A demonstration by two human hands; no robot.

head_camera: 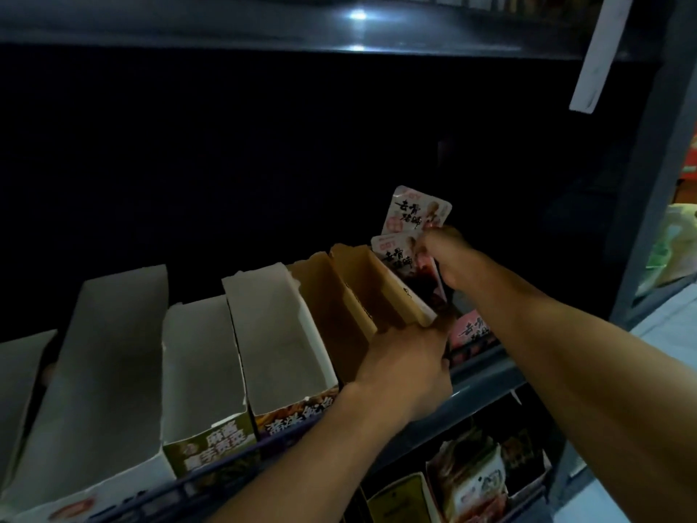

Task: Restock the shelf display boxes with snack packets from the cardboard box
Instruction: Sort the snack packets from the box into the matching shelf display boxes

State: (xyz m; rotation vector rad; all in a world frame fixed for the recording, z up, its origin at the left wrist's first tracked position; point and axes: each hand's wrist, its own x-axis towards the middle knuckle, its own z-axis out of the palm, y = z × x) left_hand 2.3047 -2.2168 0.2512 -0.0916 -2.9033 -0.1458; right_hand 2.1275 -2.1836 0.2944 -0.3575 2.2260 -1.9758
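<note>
Above brown cardboard display box (381,296), right hand (447,258) pinches glossy packets (411,224).

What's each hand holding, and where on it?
Right hand pinches pink snack packets at their right edge, over the display box. Left hand grips that box's front end.

Standing packed wall to wall left of the brown display box (362,296): three white display boxes (271,334), tops gaping open. Blocking its right side: both hands and pink snack packets (415,213). Looming dark and unobstructed above it: shelf cavity (264,145).
</note>
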